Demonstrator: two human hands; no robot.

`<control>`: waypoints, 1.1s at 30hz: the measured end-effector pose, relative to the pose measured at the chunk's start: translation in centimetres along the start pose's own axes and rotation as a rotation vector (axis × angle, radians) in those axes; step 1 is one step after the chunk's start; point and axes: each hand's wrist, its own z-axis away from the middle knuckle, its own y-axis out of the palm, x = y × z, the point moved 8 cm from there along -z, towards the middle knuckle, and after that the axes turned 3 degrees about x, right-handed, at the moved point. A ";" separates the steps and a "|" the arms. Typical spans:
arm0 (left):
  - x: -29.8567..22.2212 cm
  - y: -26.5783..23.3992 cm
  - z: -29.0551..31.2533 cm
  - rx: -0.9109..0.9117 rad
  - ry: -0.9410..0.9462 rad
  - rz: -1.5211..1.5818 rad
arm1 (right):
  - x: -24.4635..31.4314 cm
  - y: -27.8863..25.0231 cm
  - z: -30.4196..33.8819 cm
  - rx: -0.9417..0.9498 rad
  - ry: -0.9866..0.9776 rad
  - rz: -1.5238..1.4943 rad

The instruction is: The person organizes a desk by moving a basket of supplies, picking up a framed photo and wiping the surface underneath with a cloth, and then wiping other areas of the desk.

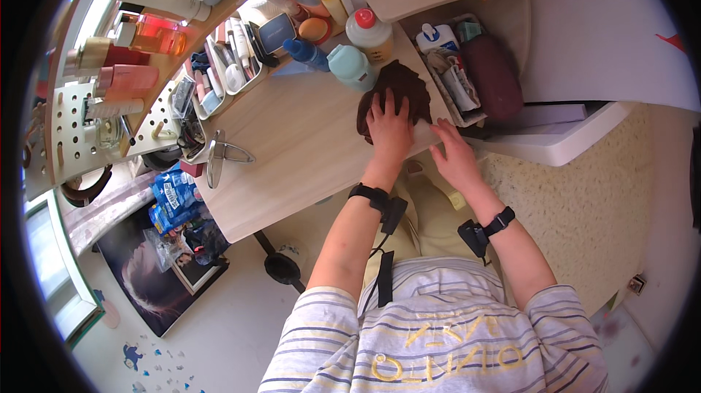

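Note:
My left hand (391,129) lies on a bunched dark brown cloth (410,88) near the right end of the wooden desktop (307,137). Its fingers are spread and press down on the cloth from above. At the desk's front right edge, beside the cloth, my right hand (456,156) is open with its fingers stretched out and nothing in it. Just behind the cloth stand a light teal rounded container (350,67), a blue bottle (307,54) and a clear bottle with a red cap (369,34).
An open white drawer (569,141) juts out on the right, with a maroon pouch (493,75) and packets above it. Cosmetics trays (234,61) line the desk's back. A folding mirror or stand (219,158) is at the left. Bottles (157,35) fill a shelf.

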 end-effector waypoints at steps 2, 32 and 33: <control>-0.8 -0.3 0.3 -0.015 -0.039 -0.009 | -0.1 0.4 -0.1 -0.006 -0.014 -0.018; 35.1 -13.2 26.8 -0.116 -0.786 -0.317 | 11.6 12.3 0.2 0.376 -0.277 0.223; 36.5 -13.5 26.7 -0.117 -0.786 -0.312 | 12.2 13.0 0.3 0.375 -0.276 0.228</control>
